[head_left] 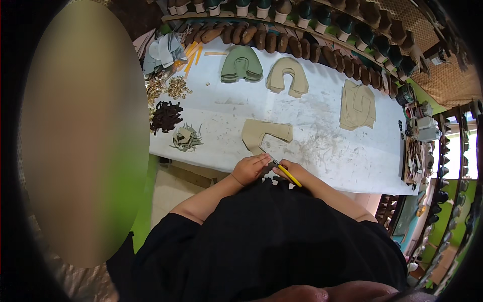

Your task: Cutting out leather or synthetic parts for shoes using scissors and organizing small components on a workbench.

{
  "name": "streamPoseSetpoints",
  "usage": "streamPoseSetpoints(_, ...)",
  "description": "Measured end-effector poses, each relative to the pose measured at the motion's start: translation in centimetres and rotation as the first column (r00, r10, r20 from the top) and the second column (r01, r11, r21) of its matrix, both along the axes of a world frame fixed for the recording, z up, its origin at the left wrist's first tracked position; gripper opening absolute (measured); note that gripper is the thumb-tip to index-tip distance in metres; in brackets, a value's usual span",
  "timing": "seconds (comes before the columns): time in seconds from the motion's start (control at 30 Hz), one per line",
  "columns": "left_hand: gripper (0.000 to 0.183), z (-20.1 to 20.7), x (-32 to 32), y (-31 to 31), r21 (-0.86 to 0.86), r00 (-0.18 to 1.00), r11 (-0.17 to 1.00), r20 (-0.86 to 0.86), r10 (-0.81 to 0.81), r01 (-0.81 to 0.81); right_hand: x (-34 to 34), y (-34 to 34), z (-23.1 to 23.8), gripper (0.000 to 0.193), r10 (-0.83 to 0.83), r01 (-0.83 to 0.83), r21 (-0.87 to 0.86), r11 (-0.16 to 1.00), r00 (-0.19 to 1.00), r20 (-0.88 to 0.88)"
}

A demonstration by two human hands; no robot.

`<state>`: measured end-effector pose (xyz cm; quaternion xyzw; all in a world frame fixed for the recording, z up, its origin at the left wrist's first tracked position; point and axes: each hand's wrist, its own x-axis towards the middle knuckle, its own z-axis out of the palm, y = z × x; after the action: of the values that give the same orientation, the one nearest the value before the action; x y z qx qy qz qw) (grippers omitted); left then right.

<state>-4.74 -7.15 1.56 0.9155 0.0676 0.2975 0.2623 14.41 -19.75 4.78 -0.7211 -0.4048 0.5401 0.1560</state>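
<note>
My right hand (289, 168) is closed near a slim tool with a yellow handle (290, 175) and a metal head; the handle slants down to the right. My left hand (251, 169) has its fingers pressed together beside the tool's head. Between both hands shows a small dark piece (270, 167); which fingers hold it is unclear. Just beyond them lies a beige curved shoe-upper piece (254, 132), its lower end reaching my left fingertips. Small dark scraps (277, 179) sit by the table's near edge, against my black shirt.
Green cut pieces (240, 59), beige curved pieces (287, 72) and more beige pieces (357, 108) lie stacked on the white table (322, 116). Gold bits (179, 88), dark brown strips (166, 117) and green scraps (186, 138) are heaped at left. Brown shoe lasts (271, 42) line the back.
</note>
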Motion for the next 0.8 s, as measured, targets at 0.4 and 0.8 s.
streamPoseSetpoints(0.4,0.035,0.1,0.0,-0.2,-0.044,0.999,0.998,-0.032,0.035,-0.036,-0.4,-0.2,-1.0,0.048,-0.02,0.018,0.035,0.999,0.997,0.076)
streamPoseSetpoints(0.8,0.03,0.8,0.6,-1.2,-0.209,0.984,0.966,-0.123,0.132,-0.156,-0.4,-0.2,0.6,0.054,-0.001,0.001,0.017,1.0,1.0,-0.013)
